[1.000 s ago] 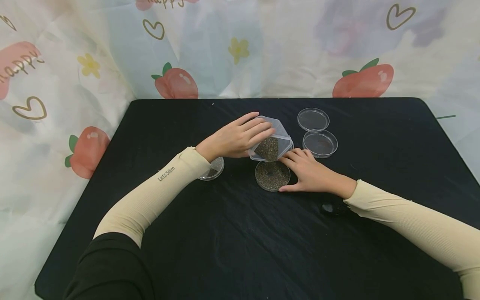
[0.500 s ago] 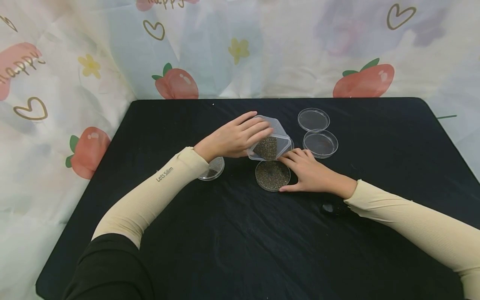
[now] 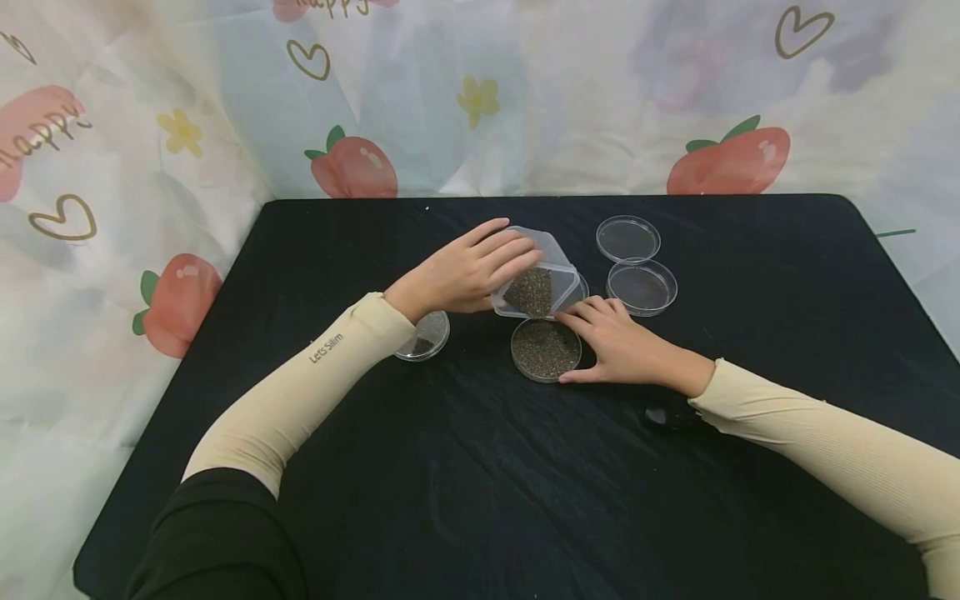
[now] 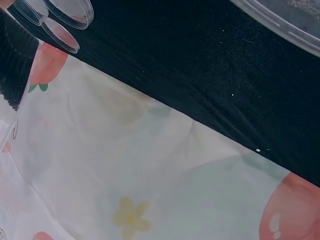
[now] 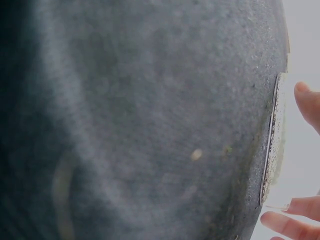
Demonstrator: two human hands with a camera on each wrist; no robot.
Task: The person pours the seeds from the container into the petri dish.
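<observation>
Head view: the left hand is gripping a tilted, translucent, angular plastic box above a clear, round plastic dish on the black-covered table; the right hand is holding that dish. It's looking nearly full of grey-brown grains, so I'm judging steeper tilting risks spilling.

Dark print on the left sleeve reads "Let's" and what looks like "Silim"; on the backdrop, "happy" stands across a red fruit at far left and, cut by the top edge, on a second fruit
</observation>
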